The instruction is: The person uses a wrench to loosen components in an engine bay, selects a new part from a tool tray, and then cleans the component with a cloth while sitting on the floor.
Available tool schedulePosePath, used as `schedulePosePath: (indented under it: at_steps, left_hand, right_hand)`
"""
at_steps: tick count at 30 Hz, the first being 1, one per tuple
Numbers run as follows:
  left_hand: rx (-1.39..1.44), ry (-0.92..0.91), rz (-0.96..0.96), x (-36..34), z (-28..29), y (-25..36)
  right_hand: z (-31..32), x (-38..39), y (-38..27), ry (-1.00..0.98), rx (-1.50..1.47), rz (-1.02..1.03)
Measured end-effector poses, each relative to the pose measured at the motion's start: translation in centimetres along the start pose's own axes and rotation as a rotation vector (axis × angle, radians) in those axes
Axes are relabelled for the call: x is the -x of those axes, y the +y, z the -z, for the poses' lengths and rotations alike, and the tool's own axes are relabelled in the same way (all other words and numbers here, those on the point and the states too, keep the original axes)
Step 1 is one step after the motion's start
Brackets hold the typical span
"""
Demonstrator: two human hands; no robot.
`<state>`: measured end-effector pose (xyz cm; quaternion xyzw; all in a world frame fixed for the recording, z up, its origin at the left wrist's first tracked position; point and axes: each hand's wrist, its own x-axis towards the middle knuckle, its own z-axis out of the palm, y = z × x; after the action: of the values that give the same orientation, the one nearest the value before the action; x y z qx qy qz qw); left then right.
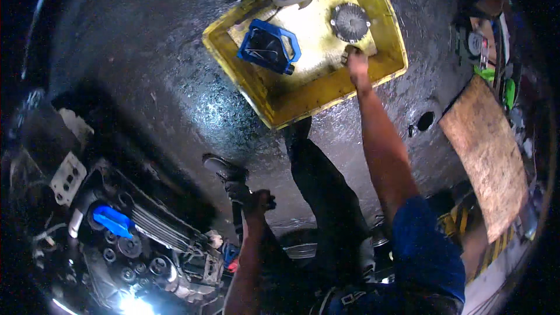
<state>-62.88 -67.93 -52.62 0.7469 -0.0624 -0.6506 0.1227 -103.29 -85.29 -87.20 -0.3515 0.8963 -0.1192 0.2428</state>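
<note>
Two hands are busy, and both are mine. My right hand (357,65) reaches far out to one o'clock, into the yellow tray (392,69). Its fingers close around a small dark metal part (349,52) lying on the tray floor. Just past it, at twelve, sits a round grey disc (350,22). A blue frame (268,46) lies at nine o'clock from the disc. I think the tray keeps loose parts together on the wet black floor (175,93). My left hand (256,201) is wrapped tight around a dark tool handle (236,189), low by my leg. An engine (134,239) sits at eight o'clock.
</note>
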Motion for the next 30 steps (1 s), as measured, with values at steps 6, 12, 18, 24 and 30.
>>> schedulePosePath:
  at_steps: [6,12,18,24,30]
  left_hand:
    - [0.215,-0.113,-0.106,2.5,-0.5,3.3]
    - [0.497,-0.198,-0.247,9.1,4.2,0.7]
    - [0.583,-0.159,-0.251,15.4,11.1,1.6]
    - [0.520,0.196,-0.406,14.3,24.3,-4.7]
    - [-0.020,1.066,-0.344,10.7,47.7,-5.2]
  right_hand:
    - [12.0,25.1,-14.3,-0.922,-0.533,-0.018]
    - [21.4,42.5,-25.3,-1.225,-0.471,0.421]
    - [20.2,47.0,-26.7,-1.158,-0.291,0.459]
    - [20.4,55.1,-35.5,-1.172,-0.276,0.259]
    - [19.3,63.2,-39.3,-1.121,-0.118,0.408]
